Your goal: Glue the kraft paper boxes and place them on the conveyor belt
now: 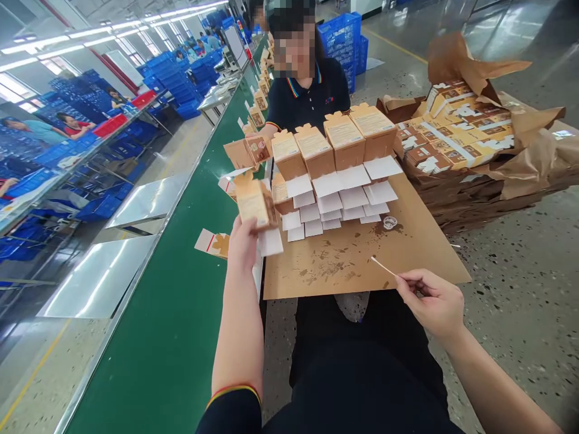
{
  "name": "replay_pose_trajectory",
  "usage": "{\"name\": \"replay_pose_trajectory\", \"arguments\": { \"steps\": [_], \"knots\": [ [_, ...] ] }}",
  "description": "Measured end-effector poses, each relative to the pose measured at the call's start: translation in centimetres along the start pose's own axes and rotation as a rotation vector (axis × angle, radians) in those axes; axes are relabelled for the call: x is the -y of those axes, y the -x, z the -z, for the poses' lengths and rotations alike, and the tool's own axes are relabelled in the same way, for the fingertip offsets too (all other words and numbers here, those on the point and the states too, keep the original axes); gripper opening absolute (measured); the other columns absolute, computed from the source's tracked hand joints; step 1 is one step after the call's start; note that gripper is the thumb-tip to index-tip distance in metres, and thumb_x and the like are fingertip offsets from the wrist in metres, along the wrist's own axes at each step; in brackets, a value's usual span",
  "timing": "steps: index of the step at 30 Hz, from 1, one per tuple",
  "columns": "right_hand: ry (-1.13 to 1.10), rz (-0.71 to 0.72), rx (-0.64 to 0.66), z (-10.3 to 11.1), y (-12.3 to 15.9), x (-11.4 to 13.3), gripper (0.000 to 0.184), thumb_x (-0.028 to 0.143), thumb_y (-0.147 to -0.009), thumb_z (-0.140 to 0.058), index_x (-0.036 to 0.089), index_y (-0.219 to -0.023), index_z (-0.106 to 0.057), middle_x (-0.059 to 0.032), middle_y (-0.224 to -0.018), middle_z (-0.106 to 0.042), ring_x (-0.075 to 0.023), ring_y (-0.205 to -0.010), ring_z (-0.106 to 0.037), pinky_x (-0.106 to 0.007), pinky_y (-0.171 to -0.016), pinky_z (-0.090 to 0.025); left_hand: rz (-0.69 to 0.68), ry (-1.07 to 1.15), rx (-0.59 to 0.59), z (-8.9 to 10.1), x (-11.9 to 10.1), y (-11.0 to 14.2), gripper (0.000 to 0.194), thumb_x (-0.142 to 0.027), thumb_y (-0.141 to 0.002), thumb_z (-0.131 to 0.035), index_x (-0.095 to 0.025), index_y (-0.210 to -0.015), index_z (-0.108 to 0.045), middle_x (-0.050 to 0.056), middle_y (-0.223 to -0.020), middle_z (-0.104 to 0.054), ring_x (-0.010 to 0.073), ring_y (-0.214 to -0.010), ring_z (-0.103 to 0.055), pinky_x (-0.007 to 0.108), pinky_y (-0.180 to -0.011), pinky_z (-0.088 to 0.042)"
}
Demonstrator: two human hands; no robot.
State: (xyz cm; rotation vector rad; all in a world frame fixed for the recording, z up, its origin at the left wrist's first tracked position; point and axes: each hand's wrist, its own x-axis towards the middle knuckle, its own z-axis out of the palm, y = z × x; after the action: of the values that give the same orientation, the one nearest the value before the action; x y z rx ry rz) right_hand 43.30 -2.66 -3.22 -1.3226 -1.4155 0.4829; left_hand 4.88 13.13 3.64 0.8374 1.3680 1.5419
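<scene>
My left hand (244,244) is closed on a tan and brown cardboard box (254,205) with a white flap hanging from it, held above the edge between belt and board. Between the fingertips of my right hand (432,301) is a cotton swab (383,265), its tip pointing left over the cardboard sheet (420,253). A small clear round dish (389,223) rests on that sheet among brown wet-looking stains. Several similar boxes (335,147) are stacked at the back of the sheet, white flaps facing me.
A green conveyor belt (149,337) runs along my left with an open carton (212,242) on it. Opposite me sits a co-worker (312,84) beside more cartons. Paper-wrapped flat cartons (461,132) are piled at right. Blue crates (341,45) stand behind.
</scene>
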Motion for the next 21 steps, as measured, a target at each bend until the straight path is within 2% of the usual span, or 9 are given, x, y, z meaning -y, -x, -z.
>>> {"name": "replay_pose_trajectory", "arguments": {
  "steps": [2, 4, 7, 10, 13, 17, 21],
  "knots": [
    [0.003, -0.019, 0.032, -0.3, 0.5, 0.1, 0.027, 0.042, -0.103, -0.078, 0.024, -0.082, -0.078, -0.0022, -0.068, -0.074, -0.0160, -0.053, -0.067, -0.027, -0.054, -0.060, 0.049, 0.071, 0.041, 1.9, 2.1, 4.9, 0.062, -0.035, -0.067, -0.092, -0.024, -0.126, -0.078, 0.013, -0.140, -0.080, 0.0400, -0.138, -0.072, 0.054, -0.113, -0.062],
    [0.001, -0.039, 0.106, -1.4, 1.3, 0.2, 0.026, 0.039, -0.103, -0.076, 0.024, -0.082, -0.078, -0.0023, -0.068, -0.074, -0.0157, -0.053, -0.067, -0.026, -0.052, -0.058, 0.142, 0.111, 0.045, 2.8, 4.9, 9.2, 0.069, -0.033, -0.065, -0.097, -0.025, -0.131, -0.077, 0.013, -0.144, -0.079, 0.0407, -0.139, -0.072, 0.053, -0.112, -0.063],
    [-0.020, -0.013, 0.270, -4.1, 2.3, 0.2, 0.023, 0.032, -0.103, -0.069, 0.024, -0.083, -0.075, -0.0013, -0.067, -0.072, -0.0149, -0.054, -0.065, -0.026, -0.054, -0.056, 0.209, 0.118, -0.019, 2.7, 9.0, 12.8, 0.079, -0.036, -0.061, -0.106, -0.027, -0.133, -0.073, 0.013, -0.144, -0.078, 0.0383, -0.137, -0.073, 0.052, -0.113, -0.063],
    [-0.019, 0.081, 0.408, -7.1, 2.9, -0.5, 0.022, 0.022, -0.102, -0.061, 0.024, -0.081, -0.068, 0.0005, -0.067, -0.068, -0.0135, -0.057, -0.062, -0.025, -0.058, -0.053, 0.200, 0.086, -0.059, 2.4, 11.7, 13.0, 0.084, -0.039, -0.056, -0.112, -0.026, -0.127, -0.068, 0.012, -0.138, -0.078, 0.0342, -0.133, -0.076, 0.052, -0.116, -0.061],
    [0.030, 0.152, 0.490, -9.3, 3.2, -1.8, 0.022, 0.016, -0.099, -0.058, 0.024, -0.079, -0.062, 0.0012, -0.067, -0.063, -0.0136, -0.058, -0.057, -0.026, -0.059, -0.048, 0.208, 0.088, -0.088, 2.5, 12.6, 12.1, 0.085, -0.037, -0.054, -0.114, -0.026, -0.119, -0.061, 0.011, -0.132, -0.079, 0.0302, -0.129, -0.078, 0.051, -0.119, -0.059],
    [0.114, 0.184, 0.532, -10.6, 3.9, -3.0, 0.025, 0.013, -0.101, -0.055, 0.024, -0.079, -0.057, 0.0010, -0.068, -0.059, -0.0144, -0.059, -0.053, -0.028, -0.059, -0.042, 0.226, 0.110, -0.111, 2.8, 12.6, 11.9, 0.085, -0.032, -0.056, -0.114, -0.027, -0.118, -0.057, 0.011, -0.130, -0.080, 0.0301, -0.131, -0.078, 0.053, -0.122, -0.057],
    [0.154, 0.238, 0.571, -10.9, 4.9, -2.9, 0.029, 0.012, -0.104, -0.051, 0.024, -0.078, -0.053, 0.0011, -0.067, -0.055, -0.0145, -0.058, -0.048, -0.029, -0.059, -0.039, 0.249, 0.107, -0.120, 2.6, 12.3, 12.2, 0.086, -0.029, -0.056, -0.114, -0.027, -0.120, -0.056, 0.012, -0.130, -0.080, 0.0322, -0.133, -0.077, 0.055, -0.123, -0.057]
  ]
}}
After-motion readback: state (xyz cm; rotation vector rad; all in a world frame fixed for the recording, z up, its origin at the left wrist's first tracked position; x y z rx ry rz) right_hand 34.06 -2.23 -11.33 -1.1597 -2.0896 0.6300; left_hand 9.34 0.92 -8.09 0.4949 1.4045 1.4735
